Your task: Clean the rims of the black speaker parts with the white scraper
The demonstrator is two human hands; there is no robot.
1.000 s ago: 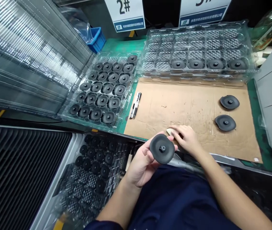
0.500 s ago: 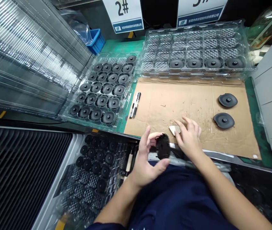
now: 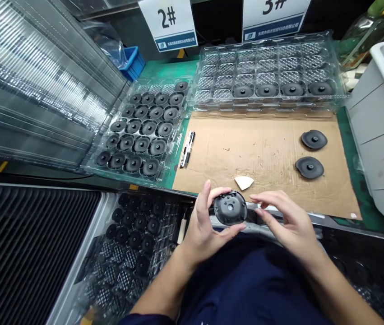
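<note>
My left hand [image 3: 207, 221] grips a round black plastic cover [image 3: 230, 207] by its edges, its studded face with a pale centre turned up towards me. Just right of it is my right hand [image 3: 286, 219], thumb and forefinger apart, with nothing visible between them. A white wedge-shaped piece [image 3: 244, 182] lies on the cardboard sheet [image 3: 222, 153] just beyond the held cover. Two similar covers, a far one [image 3: 314, 139] and a nearer one [image 3: 309, 168], rest at the sheet's right side.
Clear trays with black covers stand left [image 3: 144, 128] and behind [image 3: 266, 72] the cardboard; another tray [image 3: 134, 243] is lower left. Pens [image 3: 187, 150] lie at the sheet's left edge. A grey bin [image 3: 377, 126] borders the right, and a blue box [image 3: 133, 63] sits far left.
My right hand has let go of the white wedge and moved down and right, beside the cover. In my left hand the cover has turned from edge-on to face-up.
</note>
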